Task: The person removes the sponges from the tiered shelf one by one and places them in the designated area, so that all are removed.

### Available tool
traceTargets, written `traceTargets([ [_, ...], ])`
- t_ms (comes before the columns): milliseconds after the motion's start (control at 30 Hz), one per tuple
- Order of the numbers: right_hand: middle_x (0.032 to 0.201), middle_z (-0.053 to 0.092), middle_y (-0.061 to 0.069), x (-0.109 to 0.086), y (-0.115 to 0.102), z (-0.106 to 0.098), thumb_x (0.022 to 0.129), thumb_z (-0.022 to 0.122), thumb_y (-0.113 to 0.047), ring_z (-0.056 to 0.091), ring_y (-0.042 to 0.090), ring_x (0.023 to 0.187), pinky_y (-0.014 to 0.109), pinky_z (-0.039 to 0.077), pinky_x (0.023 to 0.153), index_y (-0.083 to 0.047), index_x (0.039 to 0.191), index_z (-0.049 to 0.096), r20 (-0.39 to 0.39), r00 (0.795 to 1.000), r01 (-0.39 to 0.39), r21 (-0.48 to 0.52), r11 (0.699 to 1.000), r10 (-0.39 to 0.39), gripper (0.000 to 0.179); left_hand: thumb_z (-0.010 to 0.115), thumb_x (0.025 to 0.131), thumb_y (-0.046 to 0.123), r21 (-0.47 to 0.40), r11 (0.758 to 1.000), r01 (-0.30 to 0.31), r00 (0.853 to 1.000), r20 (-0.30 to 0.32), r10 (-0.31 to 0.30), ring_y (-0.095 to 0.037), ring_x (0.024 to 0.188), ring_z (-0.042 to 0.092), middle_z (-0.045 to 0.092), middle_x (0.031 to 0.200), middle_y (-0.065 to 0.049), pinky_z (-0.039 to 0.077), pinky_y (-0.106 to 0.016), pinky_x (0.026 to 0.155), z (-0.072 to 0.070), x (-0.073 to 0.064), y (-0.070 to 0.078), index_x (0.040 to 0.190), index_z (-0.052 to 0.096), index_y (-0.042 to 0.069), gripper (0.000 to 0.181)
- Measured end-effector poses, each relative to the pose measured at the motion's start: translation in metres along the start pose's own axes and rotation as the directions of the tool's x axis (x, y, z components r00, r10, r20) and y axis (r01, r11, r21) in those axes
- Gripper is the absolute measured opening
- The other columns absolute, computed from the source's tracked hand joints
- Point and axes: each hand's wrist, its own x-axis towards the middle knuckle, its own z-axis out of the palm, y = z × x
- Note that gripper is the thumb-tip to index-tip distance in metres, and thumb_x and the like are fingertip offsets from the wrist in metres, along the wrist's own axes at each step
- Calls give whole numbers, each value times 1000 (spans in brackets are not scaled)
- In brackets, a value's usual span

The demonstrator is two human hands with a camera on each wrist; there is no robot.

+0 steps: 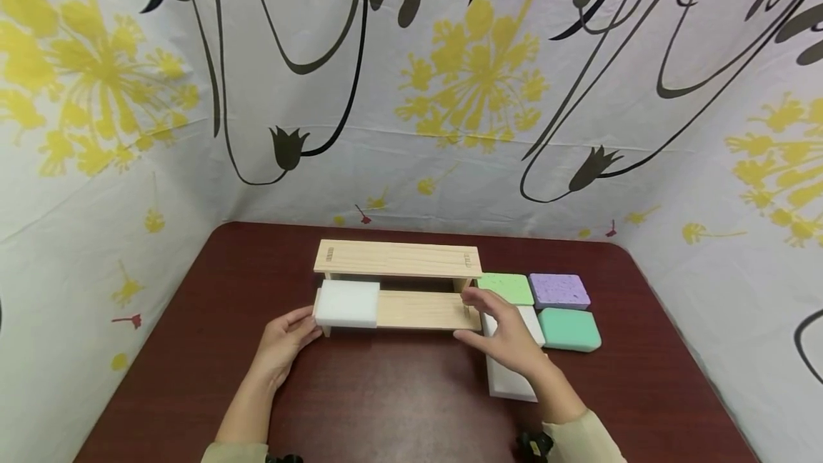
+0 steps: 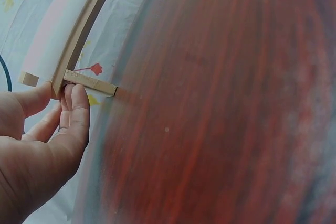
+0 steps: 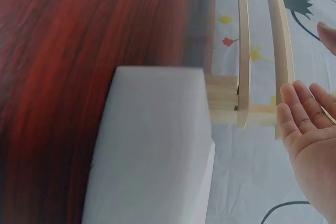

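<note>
A two-tier wooden shelf [image 1: 421, 311] stands on the dark red table, its upper board [image 1: 398, 259] behind the lower one. On the lower board's left end lies a white sponge block [image 1: 348, 304]. My left hand [image 1: 283, 349] pinches that end of the board between thumb and fingers, beside a short wooden leg [image 2: 90, 82] in the left wrist view. My right hand [image 1: 511, 338] is at the shelf's right end, thumb and fingers spread apart, holding nothing. In the right wrist view its fingertips [image 3: 288, 94] are by the upper board's end; whether they touch it, I cannot tell.
Right of the shelf lie a light green sponge [image 1: 504, 289], a purple sponge [image 1: 559, 291] and a teal sponge [image 1: 569, 329]. White blocks [image 1: 511, 381] lie partly under my right hand in the head view. Patterned cloth [image 1: 411, 184] surrounds the table's back and sides.
</note>
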Motion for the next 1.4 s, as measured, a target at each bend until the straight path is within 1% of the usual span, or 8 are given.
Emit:
traceTargets([
  [233, 125, 65, 14, 9, -3, 10, 80, 89, -20, 61, 24, 119, 46, 54, 100, -1, 134, 58, 14, 1000, 15, -2, 1000, -15, 65, 53, 103, -2, 6, 1000, 16, 1000, -8, -16, -10, 96, 67, 59, 128, -30, 58, -26, 91, 1, -1, 2, 140, 47, -16, 40],
  [400, 124, 65, 15, 13, -5, 19, 80, 89, -18, 61, 26, 119, 48, 53, 102, -2, 134, 60, 11, 1000, 25, 22, 999, -25, 63, 53, 103, -3, 9, 1000, 12, 1000, -9, -12, -10, 96, 68, 59, 129, -30, 58, -25, 90, 1, 1, 1, 139, 48, -16, 39],
  [500, 125, 66, 14, 17, -8, 24, 80, 89, -19, 61, 26, 119, 47, 53, 103, -3, 134, 60, 13, 999, 33, 25, 999, -33, 64, 53, 103, -3, 10, 1000, 11, 1000, -10, -11, -10, 97, 68, 59, 128, -30, 58, -26, 90, 1, 1, 1, 139, 48, -16, 38],
  [633, 124, 66, 13, 23, -10, 31, 80, 89, -20, 61, 24, 118, 47, 53, 103, -3, 133, 60, 20, 998, 54, 14, 998, -54, 63, 53, 103, -3, 10, 1000, 13, 1000, -13, -13, -10, 96, 68, 60, 127, -30, 59, -26, 90, 1, 0, 1, 139, 48, -16, 38],
  [767, 123, 67, 14, 28, -13, 40, 80, 89, -20, 61, 25, 117, 47, 54, 101, 0, 132, 60, 28, 995, 94, 2, 996, -94, 63, 53, 103, -3, 8, 1000, 12, 1000, -12, -12, -10, 96, 68, 60, 127, -30, 59, -26, 90, 0, 0, 0, 139, 48, -17, 39],
  [967, 122, 66, 15, 37, -18, 52, 78, 90, -21, 61, 25, 116, 44, 54, 101, 2, 131, 60, 43, 990, 133, -26, 991, -132, 65, 52, 103, -3, 13, 1000, -9, 1000, 0, 9, -9, 97, 67, 59, 128, -30, 58, -26, 91, 0, 0, 0, 138, 48, -17, 38],
  [1100, 122, 66, 13, 41, -21, 61, 79, 89, -24, 61, 24, 117, 45, 53, 101, 1, 132, 59, 58, 990, 133, -43, 990, -131, 66, 52, 103, -3, 17, 1000, -14, 1000, 2, 14, -9, 97, 67, 58, 128, -31, 58, -26, 91, 0, 0, 0, 138, 48, -17, 38],
  [1400, 125, 65, 12, 52, -27, 79, 81, 88, -31, 60, 24, 118, 44, 50, 104, 3, 132, 60, 96, 989, 116, -55, 992, -110, 67, 53, 103, -2, 16, 1000, -10, 1000, -1, 10, -12, 99, 67, 58, 129, -32, 58, -27, 91, 0, 0, -1, 138, 48, -17, 38],
])
